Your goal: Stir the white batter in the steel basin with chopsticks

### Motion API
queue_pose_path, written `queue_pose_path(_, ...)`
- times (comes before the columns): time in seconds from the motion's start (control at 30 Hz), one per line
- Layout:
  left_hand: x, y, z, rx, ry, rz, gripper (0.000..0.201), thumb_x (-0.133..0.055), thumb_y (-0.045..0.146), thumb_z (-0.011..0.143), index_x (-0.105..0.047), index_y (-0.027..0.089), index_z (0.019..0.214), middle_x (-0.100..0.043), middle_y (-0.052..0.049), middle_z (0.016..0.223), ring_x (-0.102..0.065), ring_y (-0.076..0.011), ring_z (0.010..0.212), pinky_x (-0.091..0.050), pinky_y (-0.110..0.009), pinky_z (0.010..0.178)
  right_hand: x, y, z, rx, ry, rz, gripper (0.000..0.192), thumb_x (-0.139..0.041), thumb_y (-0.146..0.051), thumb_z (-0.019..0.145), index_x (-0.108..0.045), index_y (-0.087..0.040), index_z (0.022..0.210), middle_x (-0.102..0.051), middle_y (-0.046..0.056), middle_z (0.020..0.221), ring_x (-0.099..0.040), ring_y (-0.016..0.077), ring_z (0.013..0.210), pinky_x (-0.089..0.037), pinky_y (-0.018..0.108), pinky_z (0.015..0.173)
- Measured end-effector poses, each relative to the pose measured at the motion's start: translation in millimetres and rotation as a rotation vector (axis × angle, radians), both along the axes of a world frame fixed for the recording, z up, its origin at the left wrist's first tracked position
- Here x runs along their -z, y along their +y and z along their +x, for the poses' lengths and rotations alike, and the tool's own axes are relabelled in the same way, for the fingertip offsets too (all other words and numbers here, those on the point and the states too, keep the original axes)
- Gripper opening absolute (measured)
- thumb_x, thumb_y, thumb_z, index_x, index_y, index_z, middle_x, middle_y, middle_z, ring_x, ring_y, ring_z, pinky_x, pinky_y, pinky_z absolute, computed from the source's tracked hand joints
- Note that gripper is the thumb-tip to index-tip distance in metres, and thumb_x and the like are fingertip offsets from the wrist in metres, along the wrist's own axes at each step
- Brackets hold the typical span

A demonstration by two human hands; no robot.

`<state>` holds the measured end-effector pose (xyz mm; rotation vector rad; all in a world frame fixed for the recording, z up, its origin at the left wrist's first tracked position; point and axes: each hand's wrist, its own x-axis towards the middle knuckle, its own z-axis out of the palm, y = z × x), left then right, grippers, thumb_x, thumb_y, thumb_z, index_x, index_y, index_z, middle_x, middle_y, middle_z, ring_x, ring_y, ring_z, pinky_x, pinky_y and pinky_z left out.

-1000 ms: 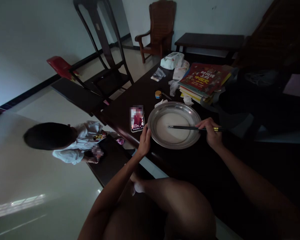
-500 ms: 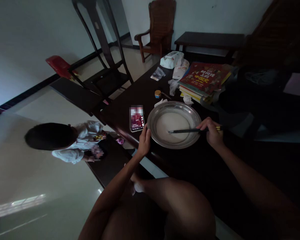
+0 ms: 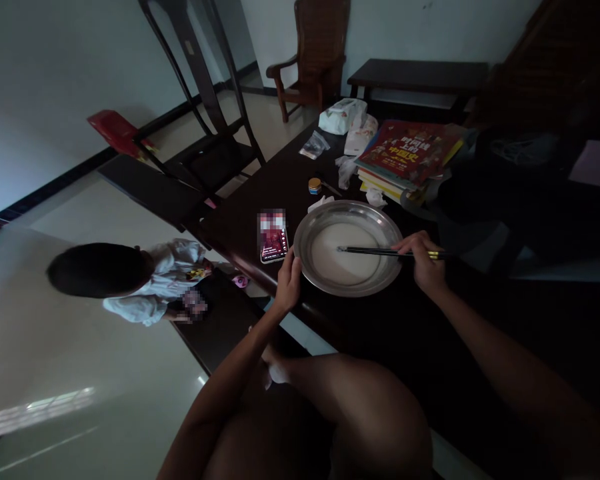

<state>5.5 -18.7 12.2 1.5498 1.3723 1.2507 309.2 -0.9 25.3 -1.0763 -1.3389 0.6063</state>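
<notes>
A wide metal basin (image 3: 310,272) stands on the dark table, with a whitish batter-like mixture (image 3: 340,267) in its bottom. My left hand (image 3: 289,280) grips the basin's left rim, thumb towards the inside. Black chopsticks (image 3: 375,252) with gold bands near the far end are held in my right hand (image 3: 427,263), its fingers closed round them by the right rim. The chopsticks lie nearly level across the basin, and their whitened tips are over the middle of the mixture. Whether the tips touch it I cannot tell.
Left of the basin lies a lit phone (image 3: 274,240). Behind it are a small gold-lidded jar (image 3: 315,185), crumpled tissue (image 3: 321,203), plastic bags (image 3: 343,117) and stacked books (image 3: 405,153). At the left, another person (image 3: 140,287) sits by a dark bench (image 3: 215,333).
The chopstick tips have shifted slightly upward in the basin, and the chopsticks lie at a slightly different angle. My left hand stays on the rim. The view has tilted slightly.
</notes>
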Motion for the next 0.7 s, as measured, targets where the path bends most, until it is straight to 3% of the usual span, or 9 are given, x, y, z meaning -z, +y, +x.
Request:
queue_pose_path(0.1, -0.2, 0.3, 0.3, -0.002, 0.008, -0.008, 0.07, -0.038, 0.07, 0.099, -0.057, 0.017, 0.14, -0.065, -0.014, 0.142, -0.059, -0.0283, 0.135, -0.044, -0.041, 0.117, 0.4, 0.8, 0.0, 0.008, 0.092, 0.009, 0.053, -0.053, -0.057, 0.097, -0.064, -0.027, 0.055, -0.069, 0.001, 0.062, -0.062, 0.0204, 0.067, -0.048, 0.043, 0.078)
queue_pose_path(0.27, -0.4, 0.6, 0.5, -0.005, 0.009, 0.013, 0.07, -0.038, 0.071, 0.098, -0.057, 0.017, 0.139, -0.065, -0.014, 0.143, -0.059, -0.0279, 0.135, -0.044, -0.042, 0.117, 0.5, 1.2, -0.6, -0.04, -0.008, 0.003, 0.048, -0.056, -0.058, 0.095, -0.069, -0.027, 0.061, -0.073, 0.001, 0.068, -0.065, 0.0216, 0.077, -0.048, 0.043, 0.083)
queue_pose_path(0.4, 2.1, 1.2, -0.1, 0.007, 0.008, 0.019, 0.069, -0.038, 0.07, 0.099, -0.057, 0.017, 0.139, -0.065, -0.014, 0.142, -0.06, -0.0276, 0.133, -0.045, -0.042, 0.116, 0.1, 0.7, -0.3, 0.007, 0.063, -0.003, 0.054, -0.054, -0.061, 0.095, -0.064, -0.026, 0.055, -0.07, 0.001, 0.063, -0.062, 0.0199, 0.068, -0.048, 0.042, 0.077)
queue_pose_path(0.53, 4.4, 1.7, -0.9, -0.008, 0.002, 0.03, 0.067, -0.039, 0.069, 0.099, -0.058, 0.018, 0.139, -0.066, -0.014, 0.141, -0.06, -0.0279, 0.134, -0.045, -0.043, 0.116, 0.0, -0.4, -1.0, -0.073, 0.02, -0.007, 0.048, -0.056, -0.059, 0.094, -0.069, -0.028, 0.06, -0.072, 0.001, 0.067, -0.065, 0.0217, 0.076, -0.049, 0.043, 0.08)
queue_pose_path(0.6, 4.8, 1.6, -1.4, -0.008, 0.0, 0.03, 0.066, -0.04, 0.068, 0.099, -0.058, 0.018, 0.139, -0.065, -0.014, 0.142, -0.059, -0.0281, 0.135, -0.045, -0.043, 0.116, 0.4, -0.2, -0.7, -0.054, -0.016, 0.001, 0.046, -0.057, -0.059, 0.094, -0.071, -0.028, 0.063, -0.074, 0.001, 0.071, -0.065, 0.0225, 0.081, -0.049, 0.043, 0.084)
queue_pose_path(0.7, 4.5, 1.1, -1.9, 0.004, -0.001, 0.019, 0.065, -0.04, 0.066, 0.1, -0.057, 0.018, 0.14, -0.064, -0.014, 0.144, -0.059, -0.0282, 0.135, -0.044, -0.043, 0.117, 1.5, 0.7, 0.1, 0.007, 0.044, 0.01, 0.051, -0.054, -0.059, 0.095, -0.067, -0.027, 0.058, -0.072, 0.001, 0.066, -0.063, 0.0209, 0.072, -0.048, 0.043, 0.079)
